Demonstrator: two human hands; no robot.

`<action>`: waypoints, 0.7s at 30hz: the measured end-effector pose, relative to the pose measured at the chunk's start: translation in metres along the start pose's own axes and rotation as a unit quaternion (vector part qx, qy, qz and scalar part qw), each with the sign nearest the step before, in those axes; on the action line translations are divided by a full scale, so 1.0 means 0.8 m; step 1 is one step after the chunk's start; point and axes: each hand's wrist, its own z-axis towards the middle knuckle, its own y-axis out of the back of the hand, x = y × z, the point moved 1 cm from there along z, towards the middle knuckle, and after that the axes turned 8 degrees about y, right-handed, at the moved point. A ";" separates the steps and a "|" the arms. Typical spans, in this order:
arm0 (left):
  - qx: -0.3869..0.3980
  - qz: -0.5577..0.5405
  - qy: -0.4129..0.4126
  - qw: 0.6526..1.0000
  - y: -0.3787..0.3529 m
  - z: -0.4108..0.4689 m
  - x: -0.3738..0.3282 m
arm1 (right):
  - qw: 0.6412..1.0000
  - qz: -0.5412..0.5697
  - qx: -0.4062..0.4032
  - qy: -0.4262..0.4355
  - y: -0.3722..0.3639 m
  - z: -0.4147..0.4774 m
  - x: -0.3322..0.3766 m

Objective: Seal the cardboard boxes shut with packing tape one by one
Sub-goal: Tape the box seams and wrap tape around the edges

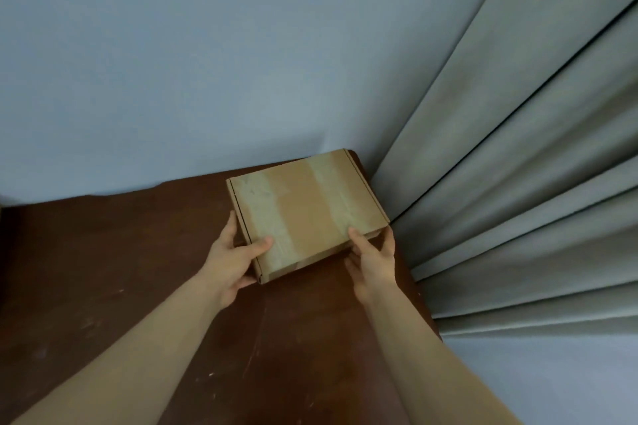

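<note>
Cardboard box [303, 210], taped twice across, lies on the table [138, 286]; our left hand [231, 262] and right hand [374, 262] clasp its near corners, likely to position it.

Blue wall [172, 62], grey curtain [518, 166], brown table [138, 286]

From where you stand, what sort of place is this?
Probably a room in a home: a scuffed brown table against a plain blue-grey wall, with pleated grey curtains at its right.
</note>
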 end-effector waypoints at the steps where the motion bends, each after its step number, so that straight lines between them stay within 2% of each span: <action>1: 0.001 0.008 -0.003 1.000 0.000 0.006 -0.004 | 1.000 -0.005 -0.014 0.011 0.003 0.005 0.004; 5: 0.005 0.039 -0.029 0.999 -0.006 0.030 -0.020 | 0.994 -0.080 -0.045 0.060 0.012 0.030 0.015; 10: -0.007 0.057 -0.083 0.995 -0.024 0.055 -0.029 | 0.978 -0.178 -0.022 0.103 0.017 0.061 0.025; 14: -0.061 0.105 -0.120 0.985 -0.046 0.074 -0.028 | 0.973 -0.200 -0.010 0.117 0.018 0.087 0.032; 21: -0.165 0.107 -0.127 0.972 -0.074 0.102 -0.020 | 0.969 -0.206 0.033 0.135 0.011 0.121 0.045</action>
